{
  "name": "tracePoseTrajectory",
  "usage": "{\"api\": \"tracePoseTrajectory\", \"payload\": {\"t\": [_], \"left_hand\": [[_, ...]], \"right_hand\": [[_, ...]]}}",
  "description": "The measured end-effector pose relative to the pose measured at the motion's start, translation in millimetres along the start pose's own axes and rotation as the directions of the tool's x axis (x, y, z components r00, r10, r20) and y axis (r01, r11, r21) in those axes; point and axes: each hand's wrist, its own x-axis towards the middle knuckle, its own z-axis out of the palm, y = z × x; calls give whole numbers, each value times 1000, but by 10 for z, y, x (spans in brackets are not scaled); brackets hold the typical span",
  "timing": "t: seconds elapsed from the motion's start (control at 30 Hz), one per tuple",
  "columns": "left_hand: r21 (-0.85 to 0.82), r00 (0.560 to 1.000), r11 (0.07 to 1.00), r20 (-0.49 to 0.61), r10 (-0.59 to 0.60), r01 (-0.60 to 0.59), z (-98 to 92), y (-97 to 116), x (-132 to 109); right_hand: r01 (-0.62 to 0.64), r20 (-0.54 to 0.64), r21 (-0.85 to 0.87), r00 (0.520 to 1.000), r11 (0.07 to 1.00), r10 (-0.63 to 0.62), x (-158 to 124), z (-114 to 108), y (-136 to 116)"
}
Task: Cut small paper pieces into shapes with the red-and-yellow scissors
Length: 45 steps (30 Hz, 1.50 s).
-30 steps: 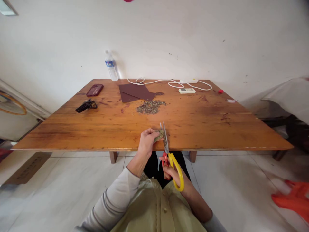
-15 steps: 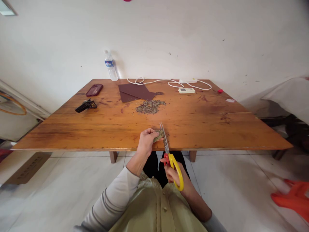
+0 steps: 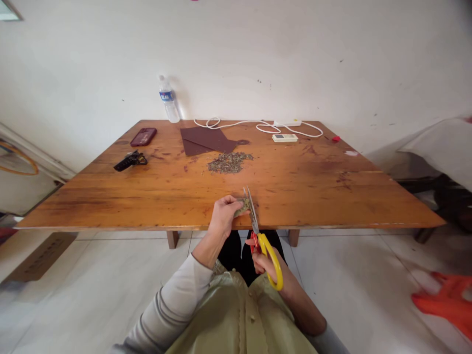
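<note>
Yellow and red handles mark the scissors (image 3: 266,250), which the right hand (image 3: 271,268) grips with its fingers closed through and around the loops, just off the near edge of the tabletop (image 3: 332,196). The steel blades point away from the person and reach over that edge; they stand close together, and whether they have fully met cannot be told. The left hand (image 3: 222,216) sits just beside them on the left, with thumb and fingertips pinched tight on a small greenish piece (image 3: 241,207). That piece sticks out to the right of the fingers and touches the blades partway along their length, low over the wood near the front edge. The two hands are near each other but do not touch: the left is over the tabletop and the right is lower, above the person's lap.

Farther back, in the middle of the tabletop, lies a loose pile of small greenish-brown cuttings (image 3: 230,162), well apart from both hands. Behind the pile are flat dark brown sheets (image 3: 206,140). A red phone (image 3: 143,136) and a black object (image 3: 130,161) lie to the left. A plastic water bottle (image 3: 168,101) stands at the wall, with a white cable (image 3: 258,127) and a small white device (image 3: 284,138) to its right.
</note>
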Motion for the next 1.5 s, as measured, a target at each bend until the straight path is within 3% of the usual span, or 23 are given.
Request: {"api": "tracePoseTrajectory", "payload": {"t": [0.33,0.6,0.73,0.87,1.0,1.33,1.5], "left_hand": [[-23,1000,1000,15,5,-4,-20,3,1],[-22,1000,1000,15,7,-7,-27,-4,-3],[-31,1000,999,13,20,-20,-26,0,-13],[-35,1000,999,0,23,-23,-22,6,-22],[-41,1000,999,-14,21,-22,-5,19,-32],[-31,999,999,-34,30,-31,-2,-7,-31],[-9,1000,1000,-16,19,-19,12,15,-28]], "right_hand": [[-79,29,88,997,993,77,-31,77,-137],[-31,80,235,997,972,13,-65,65,-97],[28,11,155,999,987,-30,-110,71,-102],[-11,-51,128,999,992,18,-116,72,-133],[-62,-31,184,997,981,69,-88,42,-107],[-18,17,101,1000,995,16,-82,18,-124],[-59,0,164,998,985,60,-29,27,-26]]}}
